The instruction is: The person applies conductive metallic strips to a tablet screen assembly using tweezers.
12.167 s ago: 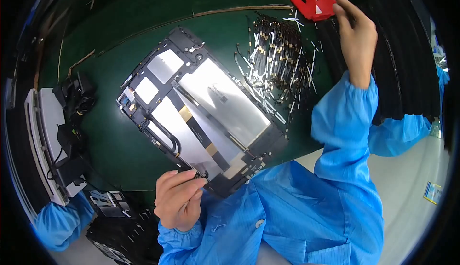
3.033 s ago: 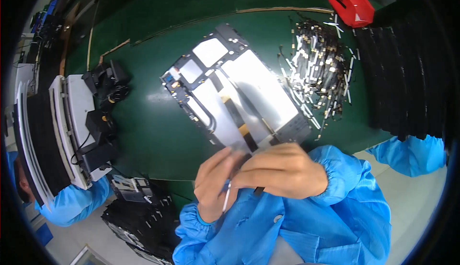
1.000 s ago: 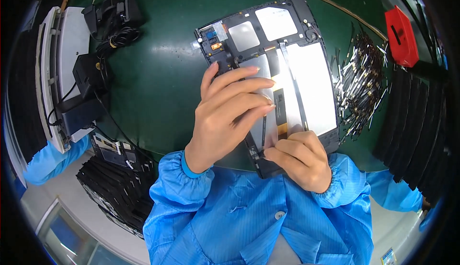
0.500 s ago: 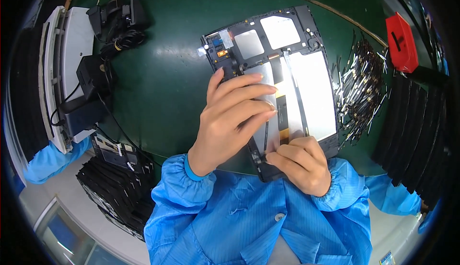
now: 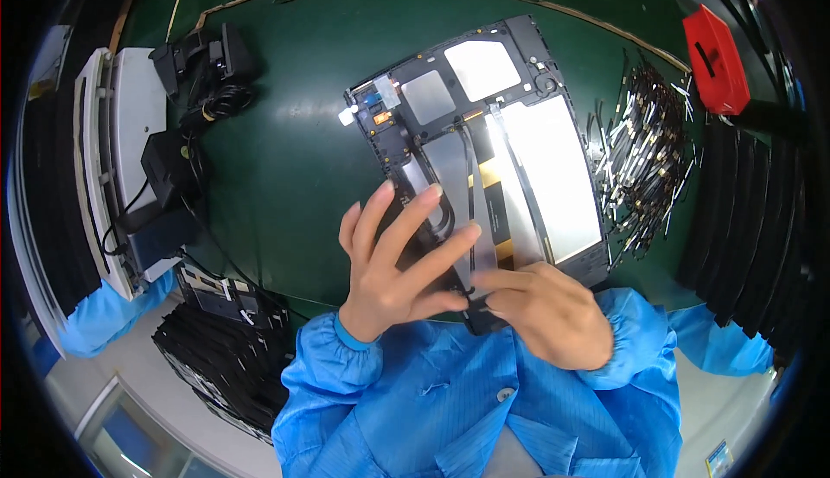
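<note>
Hands pressing a flat cable down onto the opened tablet.

Our left hand (image 5: 393, 266) lies open, fingers spread flat across the lower part of the tablet (image 5: 484, 167) on the green mat (image 5: 285, 149), while our right hand (image 5: 549, 314) is curled, its fingertips pinching or pressing the near end of the cable (image 5: 474, 219); we cannot tell which. We judge this as the seating step: the strip runs up the middle of the frame, and next we need steady pressure along it without shifting the tablet. Compared with half a second ago, our hands sit in nearly the same place, the left fingers slightly more splayed; twelve seconds ago our right hand was up at the red box (image 5: 716, 59) by the loose cables (image 5: 644, 149).
</note>
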